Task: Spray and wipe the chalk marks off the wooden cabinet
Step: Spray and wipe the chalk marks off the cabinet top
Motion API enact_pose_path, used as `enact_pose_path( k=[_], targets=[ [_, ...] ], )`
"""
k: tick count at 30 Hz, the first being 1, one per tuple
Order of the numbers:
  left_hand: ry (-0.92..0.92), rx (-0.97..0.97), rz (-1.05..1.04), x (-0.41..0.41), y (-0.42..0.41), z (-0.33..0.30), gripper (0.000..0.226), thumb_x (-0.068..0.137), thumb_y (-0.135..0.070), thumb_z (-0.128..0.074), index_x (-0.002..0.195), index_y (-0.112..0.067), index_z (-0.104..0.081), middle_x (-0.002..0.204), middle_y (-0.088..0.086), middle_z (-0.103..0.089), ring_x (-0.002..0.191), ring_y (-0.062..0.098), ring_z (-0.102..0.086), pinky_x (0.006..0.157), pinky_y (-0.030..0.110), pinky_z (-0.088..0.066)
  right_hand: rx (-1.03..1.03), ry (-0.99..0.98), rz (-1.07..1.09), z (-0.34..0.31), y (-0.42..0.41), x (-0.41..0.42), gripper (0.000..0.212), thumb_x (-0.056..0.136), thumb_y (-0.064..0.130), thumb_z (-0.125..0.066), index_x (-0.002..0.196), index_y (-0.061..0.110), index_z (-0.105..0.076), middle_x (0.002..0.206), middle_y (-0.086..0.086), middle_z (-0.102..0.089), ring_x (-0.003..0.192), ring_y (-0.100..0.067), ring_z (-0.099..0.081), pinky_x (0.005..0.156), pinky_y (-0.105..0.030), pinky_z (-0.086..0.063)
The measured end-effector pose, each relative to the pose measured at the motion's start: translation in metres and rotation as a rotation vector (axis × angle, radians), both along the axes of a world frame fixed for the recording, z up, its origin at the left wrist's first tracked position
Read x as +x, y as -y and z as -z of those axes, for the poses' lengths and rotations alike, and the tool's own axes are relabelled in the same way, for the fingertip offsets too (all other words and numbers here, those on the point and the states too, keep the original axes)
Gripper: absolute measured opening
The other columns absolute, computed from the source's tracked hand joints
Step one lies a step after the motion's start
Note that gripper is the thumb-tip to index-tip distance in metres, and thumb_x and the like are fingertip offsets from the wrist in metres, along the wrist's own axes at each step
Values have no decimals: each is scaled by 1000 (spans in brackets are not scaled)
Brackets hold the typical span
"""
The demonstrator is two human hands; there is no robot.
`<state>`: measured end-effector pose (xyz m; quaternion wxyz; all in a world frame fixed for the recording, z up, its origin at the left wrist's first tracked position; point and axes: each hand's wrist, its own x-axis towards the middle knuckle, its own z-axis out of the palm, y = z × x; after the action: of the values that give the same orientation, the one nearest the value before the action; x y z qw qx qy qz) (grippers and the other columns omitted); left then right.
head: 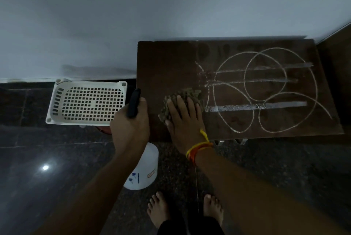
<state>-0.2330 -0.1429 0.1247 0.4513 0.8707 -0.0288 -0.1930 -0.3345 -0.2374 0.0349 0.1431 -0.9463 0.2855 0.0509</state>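
Right hand [185,120] is lying flat, fingers straight and spread, pressing a crumpled olive-brown cloth [180,101] onto the dark wooden cabinet top [161,63]. Left hand [131,120] is curling round the black trigger head [133,103] of a white plastic spray bottle [146,168], which is hanging below it over the dark polished floor [47,158], just off the cabinet's near left corner.

We are reading the key relation like this: the white chalk marks [266,86] are lying to the right of the cloth, with the cloth touching only their left fringe. The cabinet's long axis is running left to right, so we are judging the next wipe as a rightward sweep. The right hand is the nearer one; the left is sitting off the cabinet edge.

Chalk is looking mostly intact: overlapping loops and curved lines plus three long horizontal smeared bands, shiny as if wet. The left part of the top is looking bare. We are calling the job early.

A white perforated plastic basket [87,101] is sitting on the floor to the left, against the pale wall [171,6].
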Motion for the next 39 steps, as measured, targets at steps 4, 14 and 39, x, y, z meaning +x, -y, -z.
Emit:
enact_pose_path(
  k=[4, 14, 39],
  targets=[
    [22, 7, -12, -12, 3, 0, 39, 92, -49, -56, 65, -21, -58, 61, 5, -65, 58, 29, -67, 59, 54, -58, 7, -4, 0, 0, 3, -13, 60, 99, 41, -32, 151, 24, -8, 158, -9, -13, 144, -36, -10, 117, -53, -9],
    [5, -42, 5, -37, 26, -2, 37, 92, -50, -55, 65, -25, -55, 64, 3, -64, 59, 29, -67, 63, 53, -59, -17, 9, 17, 3, 19, -44, 61, 97, 41, -40, 150, 24, -16, 156, -9, -22, 143, -37, -18, 116, -53, -12],
    [-47, -34, 66, -45, 57, -11, 35, 94, -46, -55, 68, -23, -58, 57, -2, -60, 54, 20, -64, 61, 51, -60, 24, -39, 159, -1, 10, -67, 60, 100, 43, -29, 151, 24, -5, 160, -8, -8, 146, -35, -5, 115, -45, 5]
  ],
)
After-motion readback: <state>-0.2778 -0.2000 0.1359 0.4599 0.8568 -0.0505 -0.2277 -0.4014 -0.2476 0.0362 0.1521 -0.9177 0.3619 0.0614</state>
